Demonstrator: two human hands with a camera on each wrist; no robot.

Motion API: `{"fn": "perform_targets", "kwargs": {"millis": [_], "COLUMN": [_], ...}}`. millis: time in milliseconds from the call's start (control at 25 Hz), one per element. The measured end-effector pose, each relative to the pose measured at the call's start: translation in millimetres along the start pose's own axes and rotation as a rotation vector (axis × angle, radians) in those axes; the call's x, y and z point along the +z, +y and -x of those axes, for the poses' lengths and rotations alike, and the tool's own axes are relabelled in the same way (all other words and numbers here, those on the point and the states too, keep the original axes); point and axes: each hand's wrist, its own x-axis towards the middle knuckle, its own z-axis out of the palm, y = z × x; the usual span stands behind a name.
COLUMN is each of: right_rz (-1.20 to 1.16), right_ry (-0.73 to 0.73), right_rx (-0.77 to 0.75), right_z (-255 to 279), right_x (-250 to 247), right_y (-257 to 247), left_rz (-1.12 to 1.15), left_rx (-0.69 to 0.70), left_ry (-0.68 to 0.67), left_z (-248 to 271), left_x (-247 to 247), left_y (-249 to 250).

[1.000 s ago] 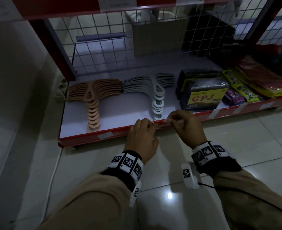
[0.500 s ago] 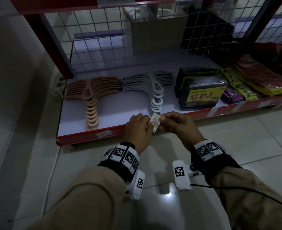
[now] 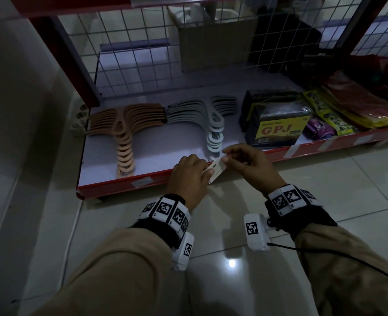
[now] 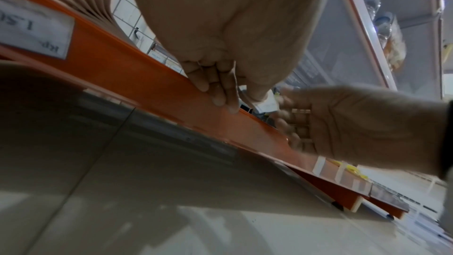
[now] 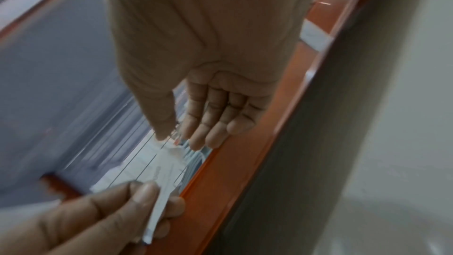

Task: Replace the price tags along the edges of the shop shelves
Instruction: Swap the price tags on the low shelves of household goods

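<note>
A white paper price tag [image 3: 217, 170] is held just above the red front edge of the bottom shelf [image 3: 120, 187], in front of the pale hangers. My left hand [image 3: 208, 174] pinches its near end between thumb and fingers [image 5: 144, 197]. My right hand [image 3: 225, 156] pinches the far end with thumb and forefinger [image 5: 169, 137]. In the left wrist view the left fingers [image 4: 220, 92] curl against the shelf edge [image 4: 122, 69], and the tag [image 4: 268, 103] shows between the two hands. Another price tag [image 3: 141, 182] sits in the edge strip further left.
On the shelf lie a fan of beige hangers [image 3: 124, 133], a fan of pale grey hangers [image 3: 213, 131], a black "GPJ" pack [image 3: 277, 127] and coloured packets [image 3: 339, 119]. More white tags [image 3: 292, 151] sit along the edge to the right. Wire mesh [image 3: 165, 53] backs the shelf; glossy floor tiles [image 3: 234, 263] lie below.
A second ago both hands were pressed to the shelf's red edge. The tag has since come away from the edge and is now held free between them.
</note>
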Motion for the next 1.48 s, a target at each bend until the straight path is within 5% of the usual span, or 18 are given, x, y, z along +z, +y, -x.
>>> {"fn": "perform_targets", "kwargs": {"millis": [160,440,880,1480], "right_rz": [0.355,0.273,0.603,1.019], "right_ry": [-0.145,0.105,-0.016,-0.042], "right_rx": [-0.157,-0.126,-0.433,-0.579], "right_z": [-8,-13,-10,-6], "right_x": [0,-17,-14,-15], "right_y": [-5,8,14,20], "left_rz": [-0.052,-0.097,-0.145,-0.264], "left_rx": [-0.003,-0.029,-0.074,-0.143], "left_ry": [0.026,0.110,0.114,0.178], "left_z": [1,11,12,9], "left_x": [-1,-3,11,19], "left_y": [2,-2,5,11]}}
